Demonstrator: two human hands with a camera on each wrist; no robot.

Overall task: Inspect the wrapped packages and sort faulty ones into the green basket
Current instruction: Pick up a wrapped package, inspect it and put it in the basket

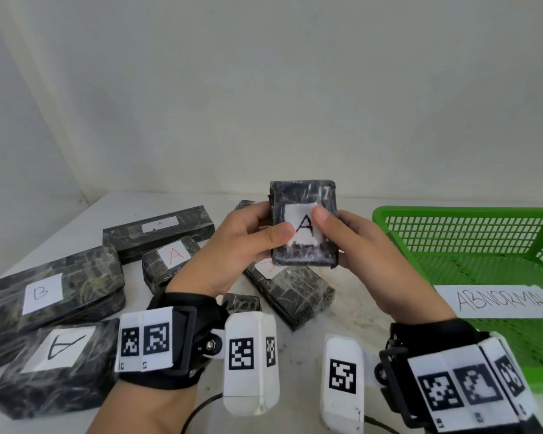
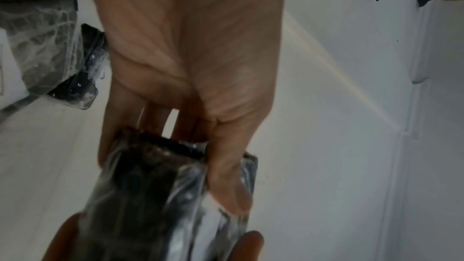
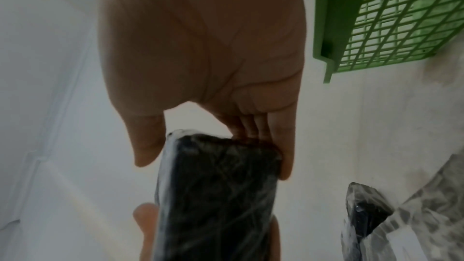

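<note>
Both hands hold one small black plastic-wrapped package (image 1: 304,195) upright in the air above the table's middle, its white label with a black "A" facing me. My left hand (image 1: 248,242) grips its left side, thumb on the label; my right hand (image 1: 348,236) grips its right side, thumb on the label's top. The left wrist view shows the package (image 2: 150,195) with my left thumb (image 2: 226,176) pressed on it. The right wrist view shows the package (image 3: 218,195) between thumb and fingers (image 3: 283,146). The green basket (image 1: 452,214) stands at the right, holding an "ABNORMAL" paper sign (image 1: 496,302).
Several wrapped black packages lie on the white table at left and centre: one marked "B" (image 1: 44,292), one with a black "A" (image 1: 60,352), one with a red "A" (image 1: 173,255), a long one (image 1: 160,230), and one under my hands (image 1: 292,292). A white wall (image 1: 264,89) stands behind.
</note>
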